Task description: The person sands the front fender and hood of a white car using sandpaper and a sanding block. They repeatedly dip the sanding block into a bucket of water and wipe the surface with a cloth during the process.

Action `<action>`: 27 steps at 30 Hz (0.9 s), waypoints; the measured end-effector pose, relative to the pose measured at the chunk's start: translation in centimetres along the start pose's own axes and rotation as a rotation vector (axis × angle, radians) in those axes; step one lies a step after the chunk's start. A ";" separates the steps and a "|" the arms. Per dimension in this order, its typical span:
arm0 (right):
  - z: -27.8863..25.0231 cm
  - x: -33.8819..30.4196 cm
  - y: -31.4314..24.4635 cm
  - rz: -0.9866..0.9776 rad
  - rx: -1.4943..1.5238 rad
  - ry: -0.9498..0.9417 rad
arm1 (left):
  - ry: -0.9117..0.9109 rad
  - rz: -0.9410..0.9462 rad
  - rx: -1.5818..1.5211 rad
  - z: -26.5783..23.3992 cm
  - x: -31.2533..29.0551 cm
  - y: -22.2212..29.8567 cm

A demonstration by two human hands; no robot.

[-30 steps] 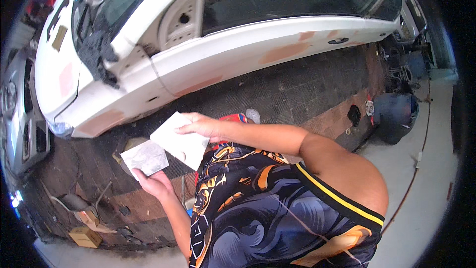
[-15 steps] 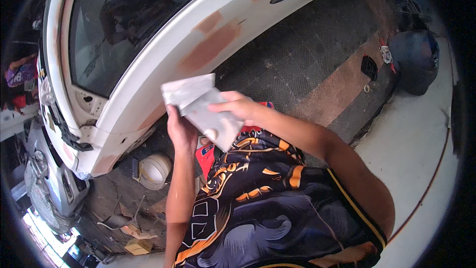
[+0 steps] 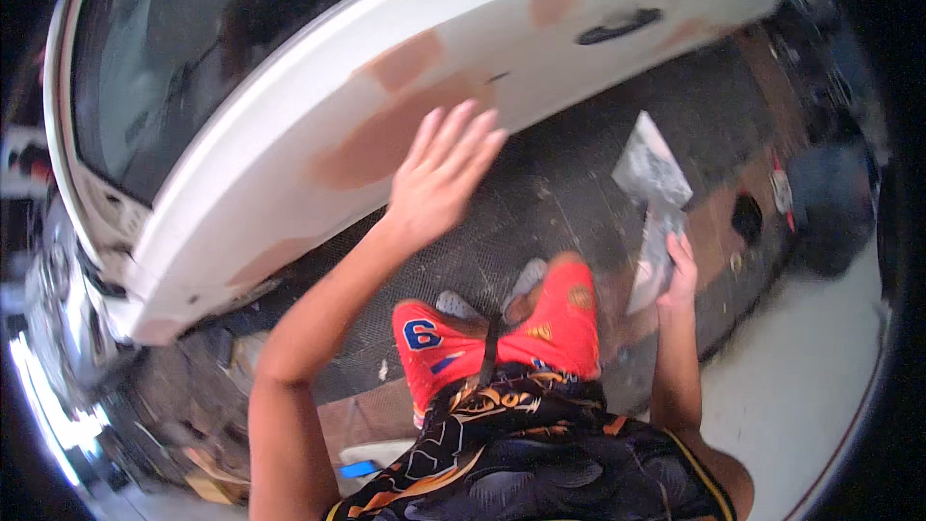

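My left hand (image 3: 439,174) is raised with its fingers stretched out, holding nothing. It is nearest to the white car door (image 3: 241,174), overlapping the edge of a large reddish-brown filler patch (image 3: 371,140); whether it touches the panel I cannot tell. Off to the right, my right hand (image 3: 681,270) grips thin, flat grey-white putty spreaders (image 3: 654,169), one angled against another. Their surfaces look smeared, and motion blurs their edges. Smaller brown patches (image 3: 405,60) mark the door around its dark handle (image 3: 619,27).
Dark textured matting (image 3: 579,174) covers the floor beside the car. A dark blue bin-like object (image 3: 839,193) stands at the right, with a black item (image 3: 746,217) on the floor near it. A blue object (image 3: 360,469) lies at lower left.
Both hands held the spreaders together before. Now the left hand has let go and moved up toward the door, while the right has carried them out to the right. The view has shifted.
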State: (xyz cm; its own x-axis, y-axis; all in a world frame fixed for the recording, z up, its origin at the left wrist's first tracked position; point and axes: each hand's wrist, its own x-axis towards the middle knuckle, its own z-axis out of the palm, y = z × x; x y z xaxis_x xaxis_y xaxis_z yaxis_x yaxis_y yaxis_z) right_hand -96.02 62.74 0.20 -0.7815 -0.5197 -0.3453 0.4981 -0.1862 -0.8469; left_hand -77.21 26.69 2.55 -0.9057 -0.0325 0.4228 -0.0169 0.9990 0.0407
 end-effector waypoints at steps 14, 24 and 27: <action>-11.3 18.7 19.2 -0.245 0.113 -0.466 | 0.613 0.182 1.006 14.9 17.5 1.1; -14.3 16.1 20.6 -0.023 0.126 -0.507 | 0.420 0.022 0.767 11.5 5.7 -0.2; -13.6 15.9 21.1 -0.002 0.159 -0.499 | 0.338 -0.118 0.840 10.2 1.4 -0.5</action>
State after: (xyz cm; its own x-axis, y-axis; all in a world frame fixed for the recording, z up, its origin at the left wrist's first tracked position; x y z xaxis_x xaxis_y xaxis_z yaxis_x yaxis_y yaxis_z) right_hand -103.00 61.86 -28.64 -0.5276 -0.8460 -0.0767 0.5784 -0.2916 -0.7619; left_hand -82.81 26.47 -6.14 -0.7082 -0.0101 0.7059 -0.5240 0.6777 -0.5160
